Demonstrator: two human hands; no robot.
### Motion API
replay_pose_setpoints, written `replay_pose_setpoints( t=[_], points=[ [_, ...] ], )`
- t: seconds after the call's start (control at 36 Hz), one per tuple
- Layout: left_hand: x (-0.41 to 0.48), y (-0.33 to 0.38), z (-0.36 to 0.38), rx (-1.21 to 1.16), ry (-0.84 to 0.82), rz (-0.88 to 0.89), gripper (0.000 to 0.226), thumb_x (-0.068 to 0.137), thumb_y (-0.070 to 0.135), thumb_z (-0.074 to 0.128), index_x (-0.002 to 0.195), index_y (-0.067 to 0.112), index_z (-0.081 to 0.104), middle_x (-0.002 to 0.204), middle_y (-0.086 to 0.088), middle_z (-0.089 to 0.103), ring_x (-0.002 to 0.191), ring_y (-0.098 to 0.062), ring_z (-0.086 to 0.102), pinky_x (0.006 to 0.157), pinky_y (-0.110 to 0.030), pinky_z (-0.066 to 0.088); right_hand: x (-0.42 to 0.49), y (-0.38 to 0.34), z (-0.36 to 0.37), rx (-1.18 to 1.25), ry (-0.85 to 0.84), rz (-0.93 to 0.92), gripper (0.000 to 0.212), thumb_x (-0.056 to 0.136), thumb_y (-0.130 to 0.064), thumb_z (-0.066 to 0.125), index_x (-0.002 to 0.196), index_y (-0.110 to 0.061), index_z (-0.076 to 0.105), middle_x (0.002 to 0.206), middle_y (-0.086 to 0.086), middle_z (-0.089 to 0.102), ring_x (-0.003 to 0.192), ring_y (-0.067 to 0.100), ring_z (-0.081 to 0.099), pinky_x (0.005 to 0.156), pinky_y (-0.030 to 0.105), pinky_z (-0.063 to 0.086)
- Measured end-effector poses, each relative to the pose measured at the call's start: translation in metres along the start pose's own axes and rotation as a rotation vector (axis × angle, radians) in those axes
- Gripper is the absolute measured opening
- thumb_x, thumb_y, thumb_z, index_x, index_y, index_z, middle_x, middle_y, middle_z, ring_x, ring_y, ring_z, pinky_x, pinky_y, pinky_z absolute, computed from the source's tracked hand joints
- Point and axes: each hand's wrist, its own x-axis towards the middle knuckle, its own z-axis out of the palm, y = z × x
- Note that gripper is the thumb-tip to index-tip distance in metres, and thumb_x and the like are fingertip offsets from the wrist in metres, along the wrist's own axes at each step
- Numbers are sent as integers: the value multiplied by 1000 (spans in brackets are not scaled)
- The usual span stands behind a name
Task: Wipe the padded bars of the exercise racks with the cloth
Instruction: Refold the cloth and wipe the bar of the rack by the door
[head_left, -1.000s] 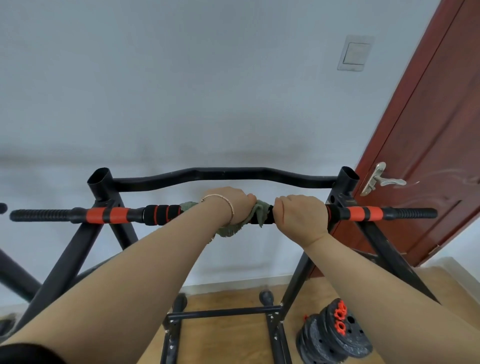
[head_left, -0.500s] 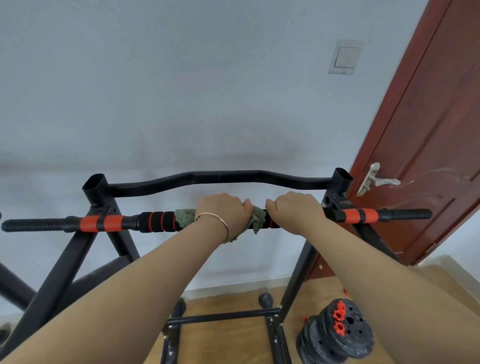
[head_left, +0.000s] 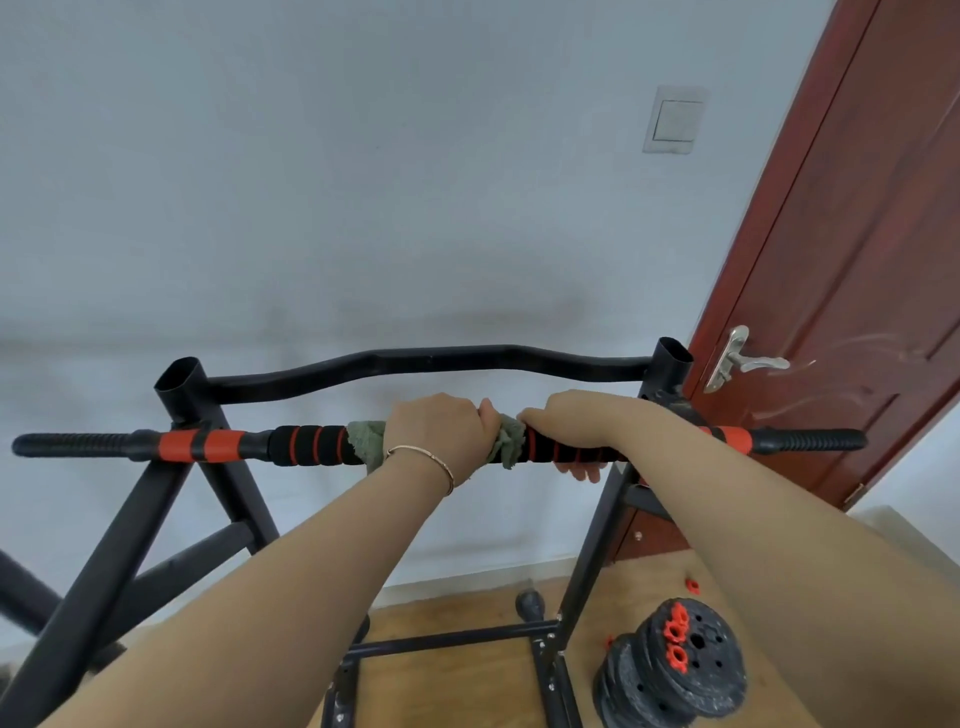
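Observation:
A black rack (head_left: 130, 519) carries a horizontal padded bar (head_left: 311, 446) with black foam and orange rings. A grey-green cloth (head_left: 363, 439) is wrapped around the middle of the bar. My left hand (head_left: 441, 431), with a thin bracelet at the wrist, grips the cloth around the bar. To its right, my right hand (head_left: 576, 431) grips the bare foam padding of the same bar, its fingertips showing below. Cloth ends stick out on both sides of my left hand.
A curved black bar (head_left: 431, 361) spans the rack's uprights behind the padded bar. A red-brown door (head_left: 857, 291) with a metal handle (head_left: 743, 361) stands at the right. Black weight plates (head_left: 675, 670) with orange collars lie on the wooden floor at lower right.
Both hands have stayed on the bar. The right hand has shifted slightly to the right, away from the cloth, and the camera has tilted up a little.

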Motion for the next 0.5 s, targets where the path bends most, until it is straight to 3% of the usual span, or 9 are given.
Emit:
replay_pose_setpoints(
  t=[0.11,0.22,0.31,0.42,0.5],
  points=[
    [2,1,-1,7,-28,7,55,102,37,16,62,16,48,60,0,52,49,-17,43,49,-26,28,2,1,10,-123,165,-42,64,98,-56,25,77,-9,63,60,3,66,47,21,59,67,35,59],
    [0,2,-1,51,-17,11,55,102,37,17,66,16,53,59,2,52,48,-17,43,49,-25,29,2,3,17,-314,335,-93,67,101,-53,20,65,-9,55,57,4,60,50,22,58,64,32,51],
    [-3,3,0,116,-22,74,43,101,30,20,81,19,57,60,3,49,48,-17,40,48,-24,27,3,8,25,-418,521,-147,64,103,-49,19,58,-12,44,57,3,47,52,22,45,56,32,39],
    [-2,-1,-6,150,-81,82,33,97,22,27,97,18,60,64,3,51,51,-16,42,47,-24,28,8,17,48,-533,862,-217,60,101,-43,25,48,-16,38,43,-4,34,38,20,32,45,25,20],
    [2,-4,-11,182,-133,110,32,88,10,44,119,14,49,74,0,51,60,-19,48,49,-25,35,9,19,59,-459,1033,-277,53,97,-39,34,49,-18,35,42,-5,30,34,20,26,45,23,13]
  ],
)
